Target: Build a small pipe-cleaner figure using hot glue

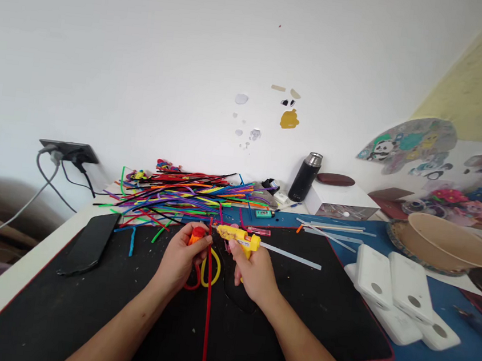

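My left hand [180,254] pinches a small orange-and-red coiled piece [197,234] that looks like wound pipe cleaner. A long red pipe cleaner [206,326] runs from its fingertips down toward the mat's front edge. My right hand [259,277] is wrapped round a yellow hot glue gun [235,235], its nozzle pointing left, close to the red strand. From the gun's back sticks a translucent glue stick [293,256]. Below the left fingers lie a yellow loop [217,270] and a red one, resembling scissors handles, partly hidden by the hand.
Multicoloured pipe cleaners [188,195] are heaped behind the black mat [314,337]. A phone-like black slab [90,242] lies left. Toward the right are spare glue sticks [334,236], white devices [411,284] and a beige bowl [450,240]. A black flask [305,178] stands by the wall.
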### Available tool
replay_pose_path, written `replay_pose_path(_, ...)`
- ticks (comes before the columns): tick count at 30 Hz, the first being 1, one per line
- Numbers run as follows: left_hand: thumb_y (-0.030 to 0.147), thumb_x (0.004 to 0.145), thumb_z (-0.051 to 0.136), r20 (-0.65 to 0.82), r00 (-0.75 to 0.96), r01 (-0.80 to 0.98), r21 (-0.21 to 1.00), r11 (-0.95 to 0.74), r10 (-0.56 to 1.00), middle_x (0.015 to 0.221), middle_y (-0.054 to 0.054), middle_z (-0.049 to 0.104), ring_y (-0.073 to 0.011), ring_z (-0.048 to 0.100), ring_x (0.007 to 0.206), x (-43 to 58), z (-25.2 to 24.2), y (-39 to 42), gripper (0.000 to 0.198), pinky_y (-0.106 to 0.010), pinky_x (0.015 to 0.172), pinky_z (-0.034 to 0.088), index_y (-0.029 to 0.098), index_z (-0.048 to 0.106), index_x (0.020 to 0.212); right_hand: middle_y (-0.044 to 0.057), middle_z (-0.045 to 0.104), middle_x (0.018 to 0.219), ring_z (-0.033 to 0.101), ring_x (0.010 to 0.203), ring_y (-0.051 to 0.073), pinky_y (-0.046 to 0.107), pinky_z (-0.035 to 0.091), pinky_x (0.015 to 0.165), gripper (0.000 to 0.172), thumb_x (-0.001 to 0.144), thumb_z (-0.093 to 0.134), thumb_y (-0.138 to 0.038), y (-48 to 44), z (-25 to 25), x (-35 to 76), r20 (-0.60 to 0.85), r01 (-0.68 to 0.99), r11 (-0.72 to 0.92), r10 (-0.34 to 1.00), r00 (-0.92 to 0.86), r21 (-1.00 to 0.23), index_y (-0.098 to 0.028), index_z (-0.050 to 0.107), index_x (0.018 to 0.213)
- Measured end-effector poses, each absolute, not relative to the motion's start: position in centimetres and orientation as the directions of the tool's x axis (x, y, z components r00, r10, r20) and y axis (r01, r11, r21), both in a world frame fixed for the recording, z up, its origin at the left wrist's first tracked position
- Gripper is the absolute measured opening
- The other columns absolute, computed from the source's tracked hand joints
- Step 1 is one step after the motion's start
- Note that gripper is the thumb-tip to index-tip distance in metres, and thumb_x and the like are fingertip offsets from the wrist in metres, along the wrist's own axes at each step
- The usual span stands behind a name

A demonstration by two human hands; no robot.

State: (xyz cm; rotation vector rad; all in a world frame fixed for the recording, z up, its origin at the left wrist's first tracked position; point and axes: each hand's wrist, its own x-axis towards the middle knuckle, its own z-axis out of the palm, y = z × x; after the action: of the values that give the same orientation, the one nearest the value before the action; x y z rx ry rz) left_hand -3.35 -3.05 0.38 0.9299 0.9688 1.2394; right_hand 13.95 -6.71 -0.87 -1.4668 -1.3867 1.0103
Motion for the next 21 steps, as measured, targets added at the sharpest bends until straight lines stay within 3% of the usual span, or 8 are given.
replay_pose_path(15,0.032,0.066,0.090,-0.064,0.045,-0.325,0.943,0.075,0.997,0.063,0.008,0.055,-0.0063,0.047,0.046,-3.36,0.33,-3.05,0.040,-0.015,0.039,0.031,0.020,0.062,0.092,-0.004,0.049,0.036,0.052,0.032,0.013,0.021,0.036,0.041,0.056,0.098,0.051,-0.066,-6.78,-0.90,13.81,-0.009,0.300,-0.023,0.999,0.050,-0.954,-0.022,0.057,0.064)
replay_pose_path(21,0.036,0.073,0.085,-0.002,-0.002,-0.169,0.986,0.002,1.000,0.060,0.008,0.054,-0.0090,0.048,0.047,-3.58,-0.20,-3.05,0.036,-0.017,0.042,0.035,0.021,0.061,0.095,-0.005,0.048,0.035,0.052,0.032,0.013,0.021,0.036,0.040,0.055,0.097,0.053,-0.067,-6.78,-0.70,13.73,-0.020,0.286,-0.040,0.997,0.070,-0.957,-0.022,0.057,0.065)
